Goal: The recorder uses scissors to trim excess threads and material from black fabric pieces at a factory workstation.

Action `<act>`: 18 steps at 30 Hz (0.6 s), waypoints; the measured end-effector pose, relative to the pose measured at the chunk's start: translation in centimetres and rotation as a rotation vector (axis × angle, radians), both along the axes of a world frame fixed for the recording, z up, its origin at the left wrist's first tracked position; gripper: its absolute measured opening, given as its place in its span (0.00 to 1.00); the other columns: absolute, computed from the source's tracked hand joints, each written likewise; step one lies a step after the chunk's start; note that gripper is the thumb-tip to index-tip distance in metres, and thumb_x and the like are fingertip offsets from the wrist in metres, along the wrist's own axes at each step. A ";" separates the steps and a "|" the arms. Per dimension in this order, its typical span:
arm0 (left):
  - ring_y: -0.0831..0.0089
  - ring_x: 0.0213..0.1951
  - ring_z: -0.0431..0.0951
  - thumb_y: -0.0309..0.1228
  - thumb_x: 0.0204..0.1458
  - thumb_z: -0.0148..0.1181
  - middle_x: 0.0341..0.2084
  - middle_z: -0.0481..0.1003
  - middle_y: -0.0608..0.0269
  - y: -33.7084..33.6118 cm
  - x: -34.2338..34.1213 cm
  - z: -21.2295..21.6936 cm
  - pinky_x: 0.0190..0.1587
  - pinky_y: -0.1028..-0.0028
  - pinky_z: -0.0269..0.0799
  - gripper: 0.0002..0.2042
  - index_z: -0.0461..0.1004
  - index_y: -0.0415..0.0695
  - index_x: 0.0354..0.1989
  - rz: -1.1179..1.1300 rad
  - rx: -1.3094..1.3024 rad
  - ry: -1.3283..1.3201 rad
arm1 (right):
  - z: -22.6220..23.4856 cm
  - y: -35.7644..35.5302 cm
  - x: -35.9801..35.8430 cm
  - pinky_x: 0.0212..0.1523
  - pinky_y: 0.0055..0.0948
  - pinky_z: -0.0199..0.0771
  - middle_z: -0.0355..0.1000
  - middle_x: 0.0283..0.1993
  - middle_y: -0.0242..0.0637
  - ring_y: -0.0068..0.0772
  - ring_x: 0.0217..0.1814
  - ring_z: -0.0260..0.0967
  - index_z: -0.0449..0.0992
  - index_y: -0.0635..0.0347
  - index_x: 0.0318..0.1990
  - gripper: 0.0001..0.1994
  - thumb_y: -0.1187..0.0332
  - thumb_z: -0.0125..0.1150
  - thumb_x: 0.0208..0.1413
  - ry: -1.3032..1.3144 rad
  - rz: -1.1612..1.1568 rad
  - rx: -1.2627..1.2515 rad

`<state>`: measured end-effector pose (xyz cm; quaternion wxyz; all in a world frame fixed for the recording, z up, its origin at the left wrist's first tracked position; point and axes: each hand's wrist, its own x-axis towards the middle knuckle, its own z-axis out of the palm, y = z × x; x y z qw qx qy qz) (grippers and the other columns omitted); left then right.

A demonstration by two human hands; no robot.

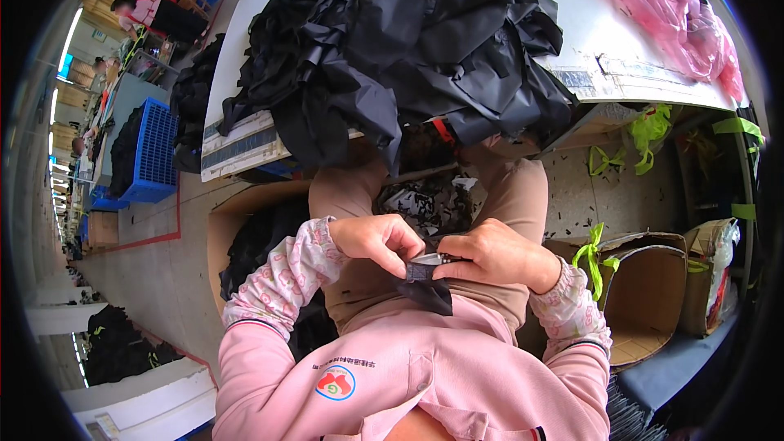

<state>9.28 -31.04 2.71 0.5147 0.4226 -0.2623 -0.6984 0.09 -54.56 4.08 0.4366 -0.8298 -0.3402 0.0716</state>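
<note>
My left hand (377, 242) pinches the top edge of a small piece of black fabric (426, 287) held over my lap. My right hand (494, 254) grips a small metal tool (433, 260), likely thread snips, whose tip meets the fabric between both hands. The fabric hangs down against my pink apron. Ahead, a big heap of black fabric pieces (400, 41) lies on a white table (637, 73) and spills over its near edge. Black scraps cover the floor between my knees.
A cardboard box (237, 229) with black cloth stands by my left leg; an open cardboard box (645, 294) stands at my right. Pink plastic bags (670, 8) lie on the table's right end. A blue crate (151, 151) and other people sit far left.
</note>
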 end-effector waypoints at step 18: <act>0.78 0.38 0.71 0.18 0.51 0.59 0.34 0.71 0.67 -0.8 -3.1 0.3 0.47 0.78 0.66 0.05 0.76 0.35 0.36 0.824 -0.070 -0.296 | 0.2 2.1 -1.9 0.21 0.35 0.72 0.74 0.22 0.38 0.43 0.20 0.72 0.71 0.62 0.33 0.16 0.58 0.66 0.50 -0.058 -0.497 0.005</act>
